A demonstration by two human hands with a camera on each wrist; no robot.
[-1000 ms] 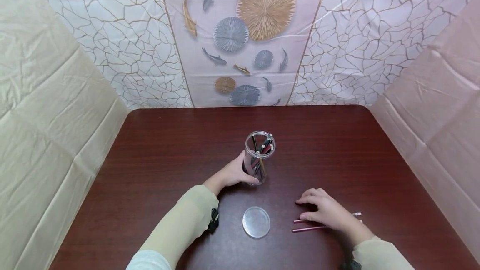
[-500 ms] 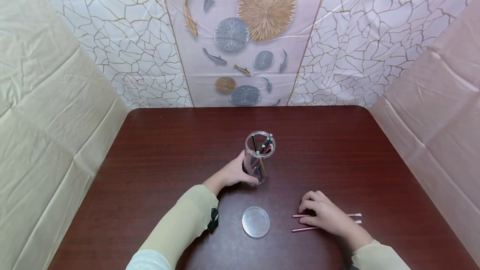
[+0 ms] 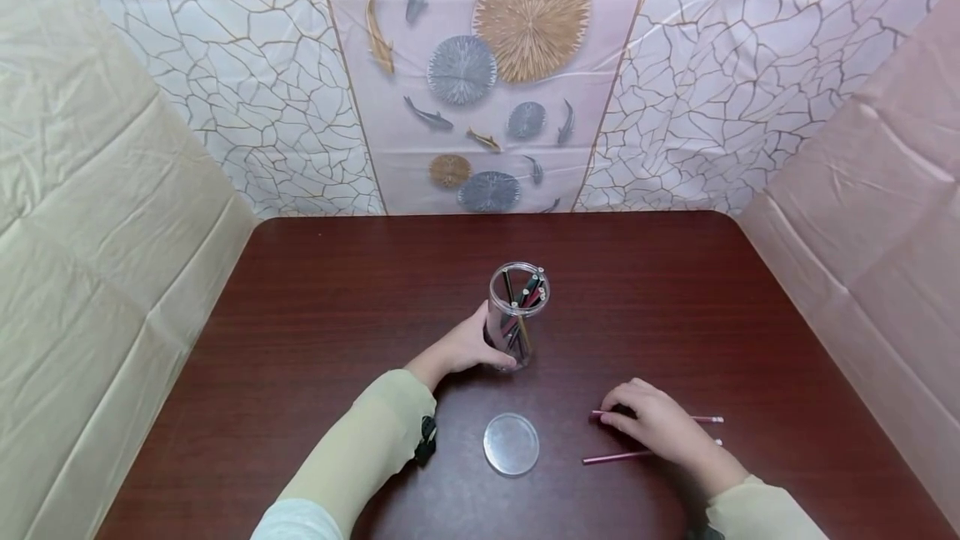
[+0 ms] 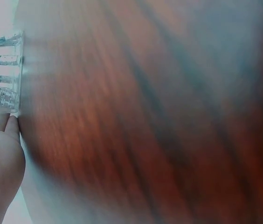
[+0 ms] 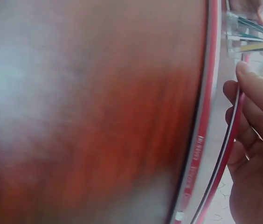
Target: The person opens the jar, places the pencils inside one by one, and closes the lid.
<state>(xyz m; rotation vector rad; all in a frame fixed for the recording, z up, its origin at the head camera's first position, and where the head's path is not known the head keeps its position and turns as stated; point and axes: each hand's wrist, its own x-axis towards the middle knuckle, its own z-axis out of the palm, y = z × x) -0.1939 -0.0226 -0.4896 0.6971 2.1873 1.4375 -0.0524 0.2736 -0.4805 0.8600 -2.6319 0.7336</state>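
A clear jar [image 3: 497, 325] with several pencils [image 3: 527, 294] in it stands upright on the table. My left hand [image 3: 468, 345] grips the jar low on its left side; the left wrist view has this hand [image 4: 1, 158] against the jar's base [image 4: 18, 74]. To the right, my right hand [image 3: 660, 423] pinches a dark red pencil [image 3: 708, 419] between thumb and fingers, as the right wrist view also has it, with the pencil [image 5: 224, 149] across the fingers. A second red pencil [image 3: 609, 458] lies on the table, partly hidden under the right hand.
A round clear lid [image 3: 512, 445] lies flat on the dark brown table [image 3: 360, 273], between the forearms. A patterned cloth [image 3: 487, 132] hangs behind the table, and pale cloth walls [image 3: 847, 257] flank it.
My right hand has closed its fingers on one red pencil and moved it slightly away from the other. The left hand and the jar stay in place.
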